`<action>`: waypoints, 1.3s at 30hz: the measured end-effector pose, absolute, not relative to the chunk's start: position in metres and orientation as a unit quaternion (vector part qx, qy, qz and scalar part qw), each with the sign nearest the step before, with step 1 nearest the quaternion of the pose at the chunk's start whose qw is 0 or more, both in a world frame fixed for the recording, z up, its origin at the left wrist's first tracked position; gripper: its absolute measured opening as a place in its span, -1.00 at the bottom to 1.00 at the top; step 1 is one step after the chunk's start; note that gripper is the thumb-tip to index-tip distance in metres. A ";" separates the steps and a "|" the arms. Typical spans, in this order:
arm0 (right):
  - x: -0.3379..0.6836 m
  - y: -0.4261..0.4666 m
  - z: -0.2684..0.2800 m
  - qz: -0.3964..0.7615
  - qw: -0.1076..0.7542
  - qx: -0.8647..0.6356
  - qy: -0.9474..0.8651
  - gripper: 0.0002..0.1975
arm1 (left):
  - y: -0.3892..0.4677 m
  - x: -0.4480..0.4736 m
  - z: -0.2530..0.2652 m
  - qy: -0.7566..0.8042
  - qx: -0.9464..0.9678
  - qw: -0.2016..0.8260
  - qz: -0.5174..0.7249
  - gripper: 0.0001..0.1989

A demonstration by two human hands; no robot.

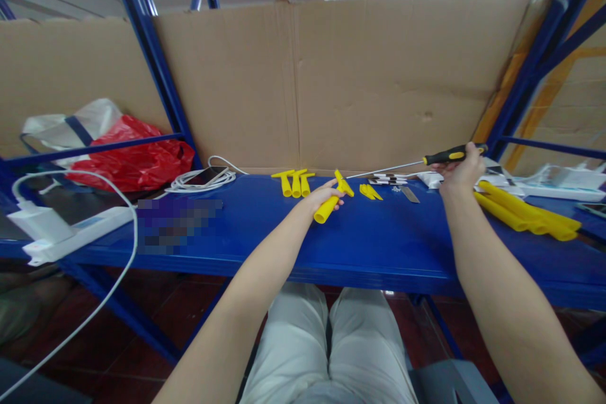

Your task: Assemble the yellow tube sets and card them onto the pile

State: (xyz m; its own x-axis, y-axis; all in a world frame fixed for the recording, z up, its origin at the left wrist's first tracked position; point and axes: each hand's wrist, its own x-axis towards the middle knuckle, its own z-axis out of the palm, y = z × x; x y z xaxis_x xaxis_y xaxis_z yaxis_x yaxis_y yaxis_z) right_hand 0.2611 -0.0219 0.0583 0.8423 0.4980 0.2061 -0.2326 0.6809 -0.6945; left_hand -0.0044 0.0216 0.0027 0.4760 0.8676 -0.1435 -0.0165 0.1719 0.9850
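Observation:
My left hand [324, 197] is closed around a yellow T-shaped handle [326, 209], whose hollow round end points toward me. My right hand [463, 170] grips the black and yellow handle of a long screwdriver [445, 156]. The thin shaft runs left, and its tip reaches the head of the yellow T-shaped handle; whether it sits in a screw is too small to tell. Several small yellow pieces [370, 192] lie right of my left hand, near tiny metal bits [396, 189] and a flat metal blade [409, 194]. Three similar yellow T-shaped handles [296, 183] lie left of it.
Several yellow tubes [525, 211] lie on the blue shelf [379, 252] by my right forearm. White power strips stand at left [89, 233] and right [558, 186]. A looping white cable [136, 227], coiled cord [201, 184] and red bag [137, 154] are left. Cardboard [360, 82] walls the back.

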 end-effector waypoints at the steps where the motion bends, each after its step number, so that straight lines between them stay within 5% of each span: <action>1: 0.261 -0.022 0.059 0.204 0.897 -0.344 -0.191 -0.87 | 0.021 -0.004 0.003 0.388 0.550 0.659 0.335 -0.22; 39: 0.261 -0.025 0.059 0.219 0.895 -0.352 -0.163 -0.89 | 0.017 -0.005 0.004 0.360 0.550 0.677 0.331 -0.21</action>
